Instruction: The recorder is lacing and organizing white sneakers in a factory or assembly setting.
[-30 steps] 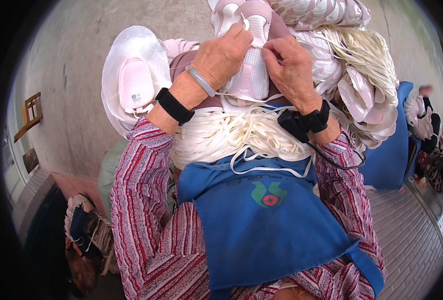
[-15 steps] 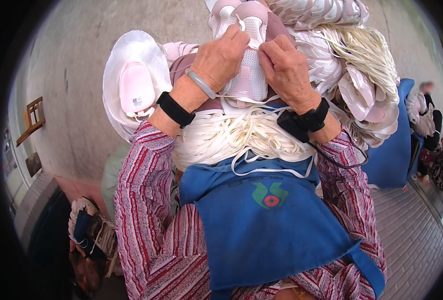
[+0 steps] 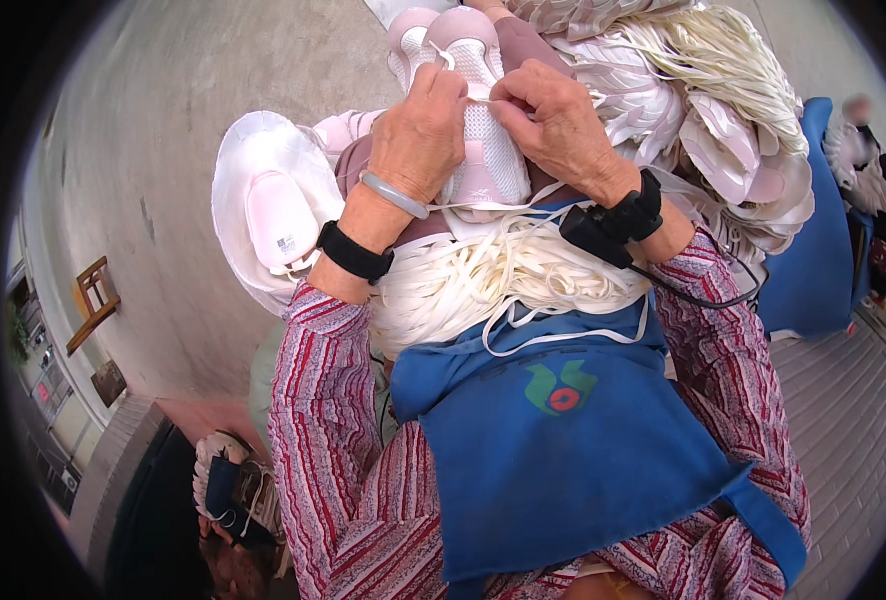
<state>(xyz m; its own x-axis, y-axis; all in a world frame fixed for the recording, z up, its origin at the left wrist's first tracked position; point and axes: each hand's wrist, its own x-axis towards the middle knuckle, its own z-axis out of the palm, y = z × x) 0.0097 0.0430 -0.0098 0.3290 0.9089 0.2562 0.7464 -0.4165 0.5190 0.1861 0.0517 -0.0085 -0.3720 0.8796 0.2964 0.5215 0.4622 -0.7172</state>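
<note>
In front of me lies a pale pink and white mesh shoe upper (image 3: 481, 150), with a second shoe upper (image 3: 405, 42) partly behind it. My left hand (image 3: 418, 130) is closed over its left side, pinching a white shoelace. From the right, my right hand (image 3: 560, 130) pinches the same shoelace (image 3: 477, 99), a short piece of which shows between my fingertips. A lace loop stands up above my left fingers. On my lap rests a heap of loose white laces (image 3: 503, 270), over a blue apron (image 3: 573, 470).
Stacked pink and white shoe uppers (image 3: 618, 85) lie at the far right, with a hank of cream laces (image 3: 738, 65) over them. At left sits a white nested stack (image 3: 233, 190) with a pink inner face. A person (image 3: 858, 150) is in the right background.
The whole view has shifted a little. My right hand has turned, its thumb and forefinger now reaching left in a pinch; my left hand keeps its closed grip beside it.
</note>
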